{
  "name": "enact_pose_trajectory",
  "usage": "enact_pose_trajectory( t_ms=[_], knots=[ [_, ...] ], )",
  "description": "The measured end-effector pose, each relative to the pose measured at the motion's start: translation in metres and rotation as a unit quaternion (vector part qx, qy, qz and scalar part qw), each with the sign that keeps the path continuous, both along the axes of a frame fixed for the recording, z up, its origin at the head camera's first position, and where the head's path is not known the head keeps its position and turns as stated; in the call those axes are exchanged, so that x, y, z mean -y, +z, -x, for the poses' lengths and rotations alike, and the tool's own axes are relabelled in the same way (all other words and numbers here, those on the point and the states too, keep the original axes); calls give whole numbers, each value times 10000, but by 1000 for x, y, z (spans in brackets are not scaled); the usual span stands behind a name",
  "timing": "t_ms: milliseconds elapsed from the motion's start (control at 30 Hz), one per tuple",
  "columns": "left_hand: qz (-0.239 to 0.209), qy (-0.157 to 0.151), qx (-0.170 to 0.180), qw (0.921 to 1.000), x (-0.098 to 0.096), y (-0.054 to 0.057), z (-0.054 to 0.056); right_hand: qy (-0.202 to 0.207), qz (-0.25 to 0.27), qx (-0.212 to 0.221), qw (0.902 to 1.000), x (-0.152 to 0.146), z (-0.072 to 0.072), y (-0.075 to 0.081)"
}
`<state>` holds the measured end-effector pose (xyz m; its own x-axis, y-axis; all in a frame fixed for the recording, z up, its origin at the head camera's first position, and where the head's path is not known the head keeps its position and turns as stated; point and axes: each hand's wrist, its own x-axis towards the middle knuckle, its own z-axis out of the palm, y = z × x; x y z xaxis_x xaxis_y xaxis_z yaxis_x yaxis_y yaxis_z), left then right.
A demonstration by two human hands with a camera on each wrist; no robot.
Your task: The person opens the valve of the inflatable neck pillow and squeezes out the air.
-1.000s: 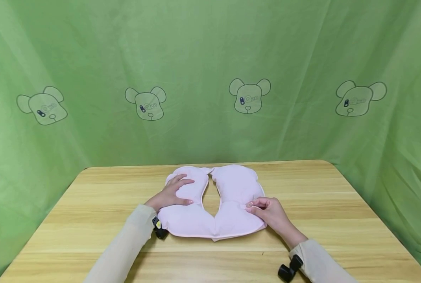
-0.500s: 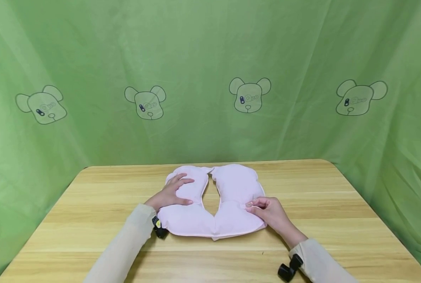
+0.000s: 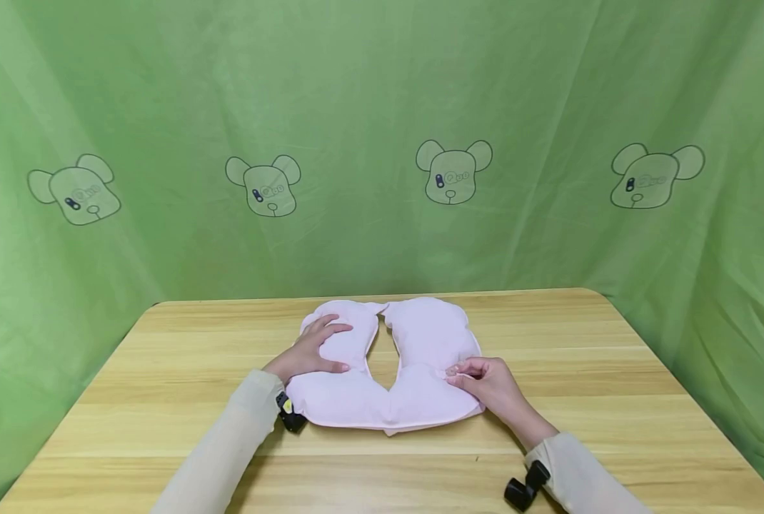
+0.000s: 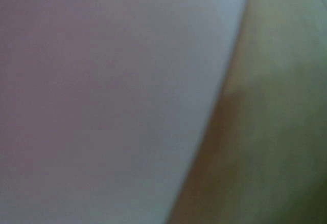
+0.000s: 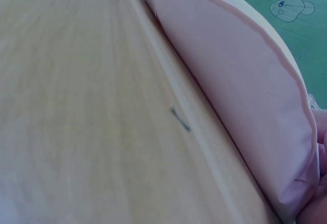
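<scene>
A puffed-up pale pink inflatable neck pillow (image 3: 427,335) lies on the wooden table, its two arms pointing away and a narrow gap between them. My left hand (image 3: 310,354) rests on its left arm with the fingers spread. At the right side, my right hand (image 3: 488,382) pinches a small spot on the pillow between thumb and fingers; what exactly sits between the fingertips is mostly hidden. A bit of clear plastic (image 5: 312,102) shows beside those fingers in the right wrist view. The left wrist view holds only a blurred close-up of the pillow (image 4: 102,101).
The wooden table (image 3: 195,400) has rounded far corners. A green curtain (image 3: 369,86) with printed bear heads hangs behind it and at both sides. Black wrist cameras sit on both wrists, the right one (image 3: 525,489) close to the tabletop. A short dark mark (image 5: 180,120) shows on the wood.
</scene>
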<state>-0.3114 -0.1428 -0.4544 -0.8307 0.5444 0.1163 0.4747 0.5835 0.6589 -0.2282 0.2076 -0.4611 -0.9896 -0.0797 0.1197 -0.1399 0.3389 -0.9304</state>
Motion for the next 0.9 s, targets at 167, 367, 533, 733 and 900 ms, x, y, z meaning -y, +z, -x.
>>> enact_pose_trajectory(
  t_ms=[167, 367, 533, 733, 900],
  knots=[
    [-57, 0, 60, 10000, 0, 3, -3, -24, -28, 17, 10000, 1, 0, 1],
    [-65, 19, 109, 9999, 0, 3, -3, -64, -76, 38, 9999, 0, 0, 0],
    [-69, 5, 96, 9999, 1, 1, -3, -29, -72, 52, 10000, -1, -1, -1],
    [-30, -41, 67, 10000, 3, 1, -1, -69, -110, -11, 9999, -1, 0, -1],
    [-97, -127, 288, 9995, 9, 6, -2, -84, -94, -59, 9999, -1, 1, -2]
  ],
)
